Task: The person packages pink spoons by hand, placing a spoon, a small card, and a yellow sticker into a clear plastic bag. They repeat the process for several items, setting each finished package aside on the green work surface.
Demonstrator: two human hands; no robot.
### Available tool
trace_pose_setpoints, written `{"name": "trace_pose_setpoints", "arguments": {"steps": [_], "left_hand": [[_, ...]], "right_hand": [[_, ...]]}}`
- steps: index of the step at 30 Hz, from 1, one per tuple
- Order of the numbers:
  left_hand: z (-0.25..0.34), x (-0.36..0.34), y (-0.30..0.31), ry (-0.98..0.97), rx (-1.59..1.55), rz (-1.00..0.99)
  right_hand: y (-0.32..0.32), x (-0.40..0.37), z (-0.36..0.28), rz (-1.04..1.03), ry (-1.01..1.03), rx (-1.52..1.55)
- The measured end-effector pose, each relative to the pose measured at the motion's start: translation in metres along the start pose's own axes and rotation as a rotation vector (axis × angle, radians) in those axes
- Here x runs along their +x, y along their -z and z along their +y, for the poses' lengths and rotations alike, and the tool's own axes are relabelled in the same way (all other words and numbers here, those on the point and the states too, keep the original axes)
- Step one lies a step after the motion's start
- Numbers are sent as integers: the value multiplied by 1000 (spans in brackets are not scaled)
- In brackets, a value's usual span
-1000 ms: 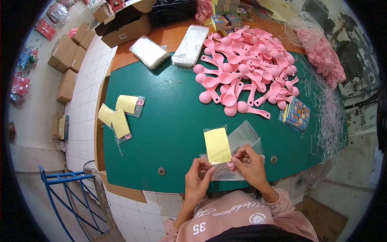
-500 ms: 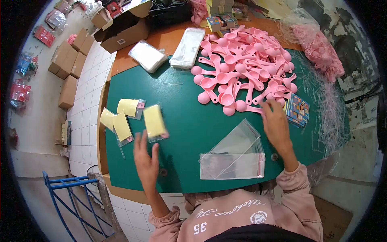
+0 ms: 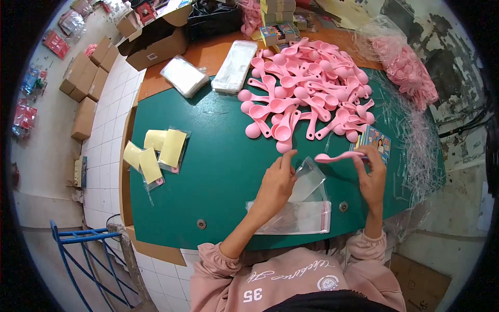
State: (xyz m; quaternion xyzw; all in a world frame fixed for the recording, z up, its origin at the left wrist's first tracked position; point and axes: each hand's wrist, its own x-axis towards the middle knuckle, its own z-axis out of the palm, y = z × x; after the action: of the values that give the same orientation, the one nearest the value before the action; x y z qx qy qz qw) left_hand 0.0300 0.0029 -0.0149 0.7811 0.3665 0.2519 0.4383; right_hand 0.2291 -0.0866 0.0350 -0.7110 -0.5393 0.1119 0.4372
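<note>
My right hand (image 3: 371, 174) pinches the handle of a pink spoon (image 3: 332, 157), its bowl end pointing left, just in front of the stack of blue printed cards (image 3: 378, 141). My left hand (image 3: 278, 183) hovers over the clear plastic bags (image 3: 301, 217), its thumb and index finger near each other; whether anything thin is between them is too small to tell. Behind both hands spreads a large pile of pink spoons (image 3: 312, 93). At the left of the green table lie several packets with yellow cards (image 3: 171, 148), one overlapping another.
Two stacks of clear bags (image 3: 184, 76) lie at the back of the green table (image 3: 208, 203). Behind them is an open cardboard box (image 3: 156, 49). A bag of pink spoons (image 3: 405, 73) is at the back right. A blue metal frame (image 3: 88, 236) stands on the floor.
My right hand has lifted a pink spoon from the pile's front edge. My left hand has moved right, from beside the yellow packets to the clear bags. The last packet now rests among the others.
</note>
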Motion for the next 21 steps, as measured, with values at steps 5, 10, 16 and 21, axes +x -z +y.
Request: {"name": "trace_pose_setpoints", "arguments": {"steps": [5,10,16,21], "left_hand": [[4,0,9,-130,64,-8],[7,2,14,8,-87,-113],[7,7,31,107,-111,-229],[-1,9,48,75,-447,-177]], "right_hand": [[-3,-26,-6,109,-181,481],[-11,-31,-12,105,-188,463],[-16,-31,-1,40,-248,295],[-15,-32,-3,59,-277,161]]}}
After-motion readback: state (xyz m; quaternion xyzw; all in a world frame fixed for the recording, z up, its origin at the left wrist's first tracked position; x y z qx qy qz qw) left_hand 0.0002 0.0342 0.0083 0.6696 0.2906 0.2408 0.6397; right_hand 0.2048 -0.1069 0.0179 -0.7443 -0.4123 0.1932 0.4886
